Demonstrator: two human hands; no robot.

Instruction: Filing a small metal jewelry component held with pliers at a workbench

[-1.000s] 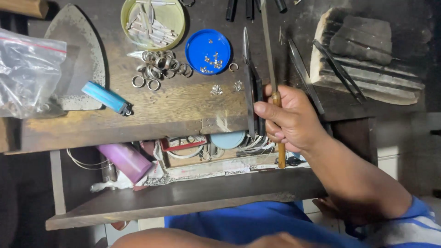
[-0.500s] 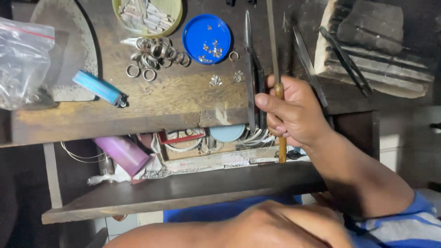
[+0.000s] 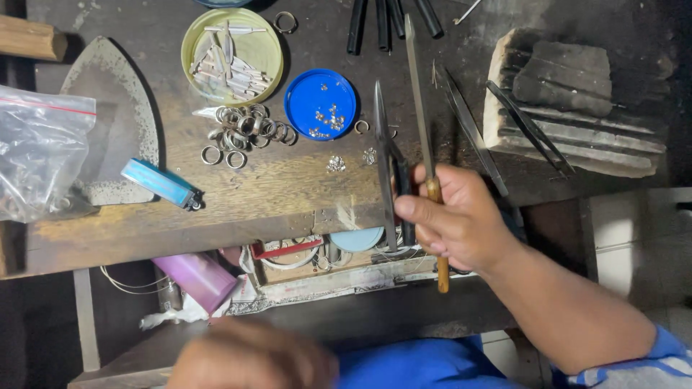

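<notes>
My right hand grips a long metal file by its wooden handle, with the blade pointing away over the wooden workbench. Dark pliers lie just left of that hand, against its fingers. My left hand is blurred at the bottom edge, below the bench, and I cannot make out anything in it. A pile of metal rings lies on the bench beside a blue lid holding small silver pieces. A yellow-green dish holds metal strips.
A blue lighter and a clear plastic bag lie at the left. A ridged block with tweezers stands at the right. A shelf under the bench holds a pink bottle, wire and small boxes.
My left hand has come up into view at the bottom edge. My right hand keeps its grip on the file in about the same spot.
</notes>
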